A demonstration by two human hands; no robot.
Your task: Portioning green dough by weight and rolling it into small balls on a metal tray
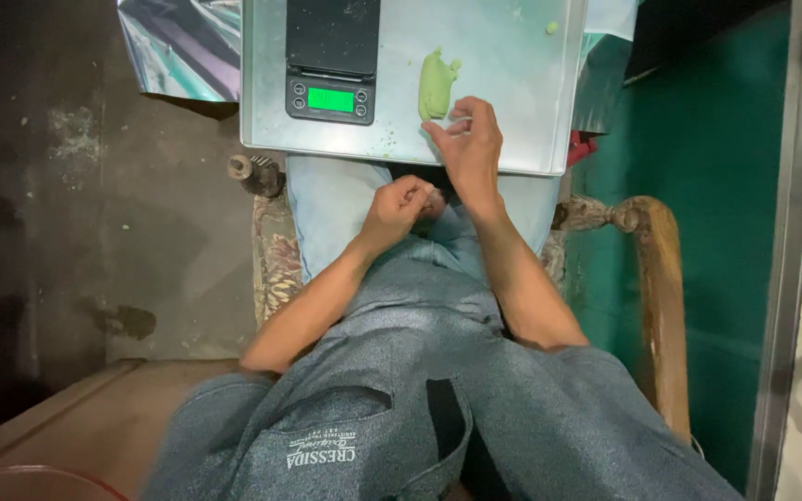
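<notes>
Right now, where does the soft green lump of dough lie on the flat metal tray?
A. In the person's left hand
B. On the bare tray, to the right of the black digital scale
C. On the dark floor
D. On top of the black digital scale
B: the green lump of dough rests on the bare metal tray, right of the black digital scale, just beyond the right hand.

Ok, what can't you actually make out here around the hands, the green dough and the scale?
Head view:
- Left hand: curled shut; any contents are hidden by its own fingers.
- Right hand: whether the fingertips touch the green dough is unclear.
- Digital scale: platform cut off by the top edge; display digits too small.
- Metal tray: far side cut off by the top edge.
- Small green bit: too small to identify.
</notes>
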